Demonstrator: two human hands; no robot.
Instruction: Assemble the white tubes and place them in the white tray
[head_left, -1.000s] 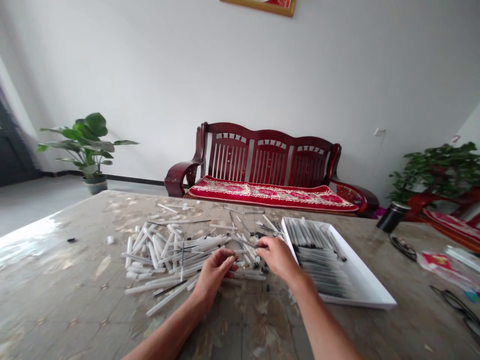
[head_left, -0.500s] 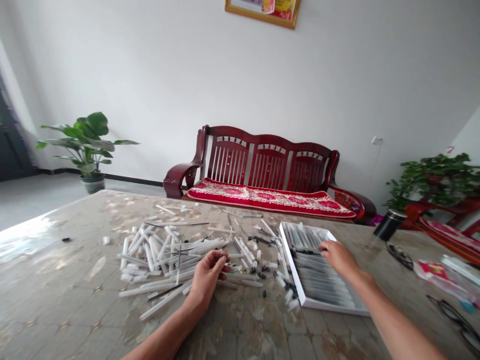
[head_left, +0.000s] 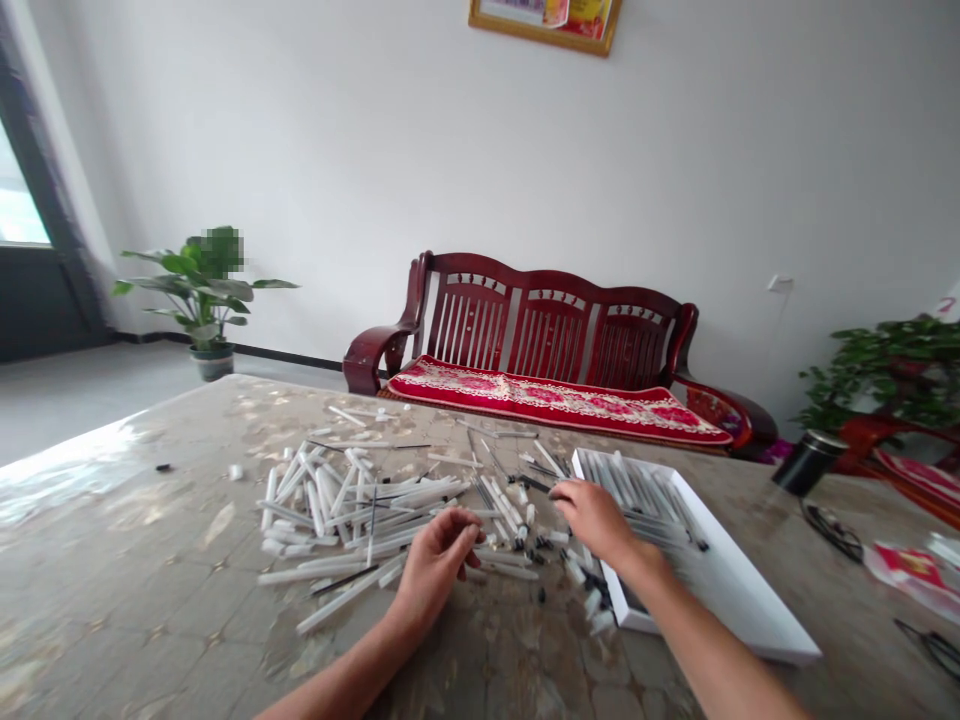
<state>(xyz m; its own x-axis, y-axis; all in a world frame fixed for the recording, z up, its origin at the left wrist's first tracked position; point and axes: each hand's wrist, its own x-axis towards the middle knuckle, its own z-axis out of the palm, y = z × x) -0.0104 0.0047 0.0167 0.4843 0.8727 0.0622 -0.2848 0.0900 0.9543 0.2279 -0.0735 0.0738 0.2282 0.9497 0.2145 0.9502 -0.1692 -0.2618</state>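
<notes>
Lying in the white box [head_left: 750, 585] are slim tubes [head_left: 628, 485]; whether left hand [head_left: 441, 555] or right hand [head_left: 598, 522] holds anything is unclear.

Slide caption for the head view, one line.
Left hand by a pile of white tubes, right hand over the edge of a white tray.

We're in a home, folks, a living room by the look of it: carved wooden sofa [head_left: 553, 342] at centre frame, red floral seat cover [head_left: 555, 399] along it, potted plant [head_left: 211, 298] at left, gold-framed picture [head_left: 547, 22] up top, leafy greenery [head_left: 881, 370] far right!
</notes>
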